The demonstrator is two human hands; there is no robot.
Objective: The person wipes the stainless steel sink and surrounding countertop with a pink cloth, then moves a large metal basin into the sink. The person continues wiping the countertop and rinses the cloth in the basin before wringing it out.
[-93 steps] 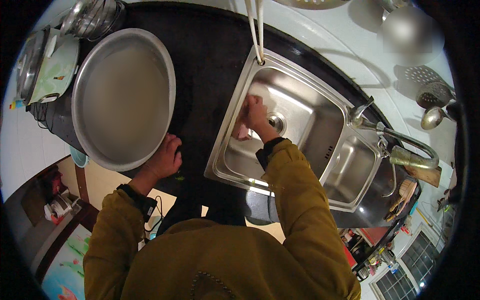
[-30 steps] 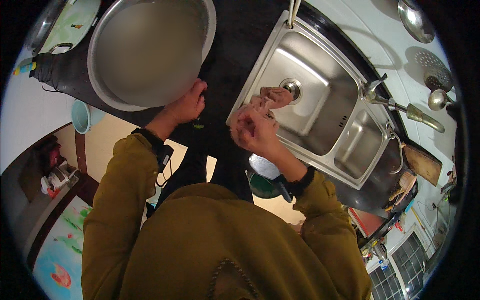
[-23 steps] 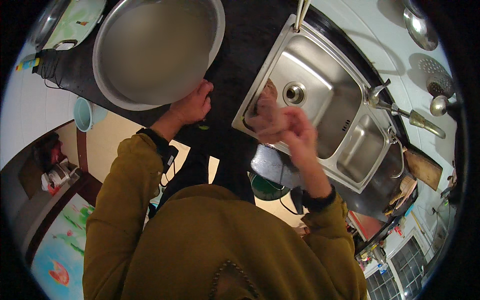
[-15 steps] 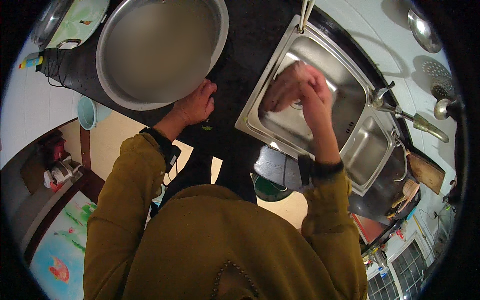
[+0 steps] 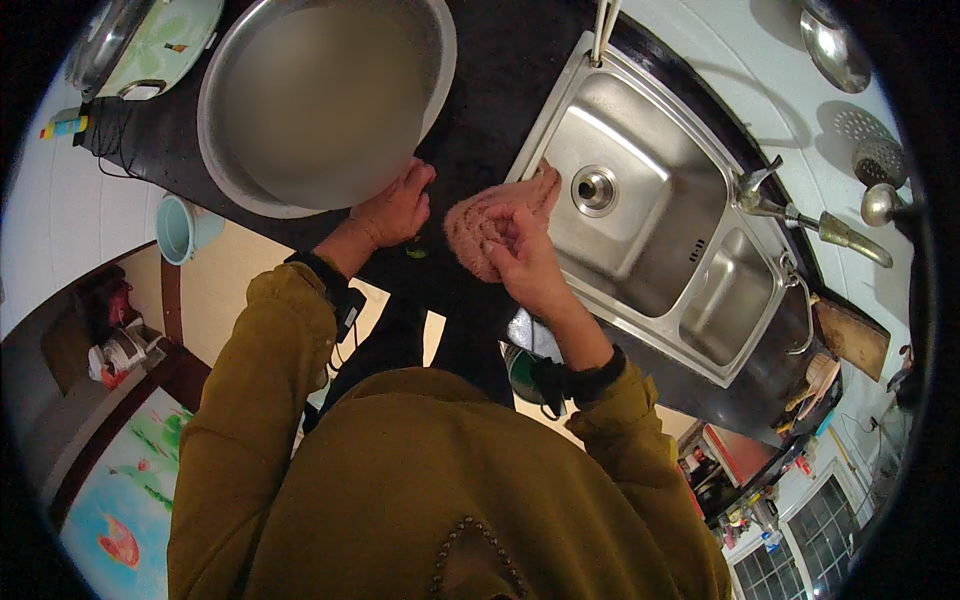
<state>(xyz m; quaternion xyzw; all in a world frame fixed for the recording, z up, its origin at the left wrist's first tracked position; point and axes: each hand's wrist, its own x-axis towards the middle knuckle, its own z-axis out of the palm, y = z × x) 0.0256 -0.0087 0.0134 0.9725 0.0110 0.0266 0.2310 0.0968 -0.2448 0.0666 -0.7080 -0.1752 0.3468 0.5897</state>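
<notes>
My right hand (image 5: 525, 260) is closed on a pinkish-brown cloth (image 5: 470, 228), which lies bunched over the black counter at the sink's near left edge. One corner of the cloth reaches over the sink rim. My left hand (image 5: 392, 210) rests on the counter with curled fingers, right against the lower right rim of a large metal basin (image 5: 447, 80). Nothing shows between those fingers. The basin's inside is blurred, so its contents cannot be made out. To the right, the steel double sink (image 5: 640, 190) shows its round drain. A small green scrap (image 5: 416, 253) lies below my left hand.
A faucet (image 5: 800, 215) stands behind the sink, with ladles (image 5: 880, 203) hanging on the wall. At far left are a green tray (image 5: 165, 50), a black cable (image 5: 112, 140) and a pale blue bucket (image 5: 178, 228). Below the counter stands a dark green bucket (image 5: 522, 372).
My right hand has moved with the cloth from over the large sink bowl left to the counter, uncovering the drain. My left hand has stayed by the basin.
</notes>
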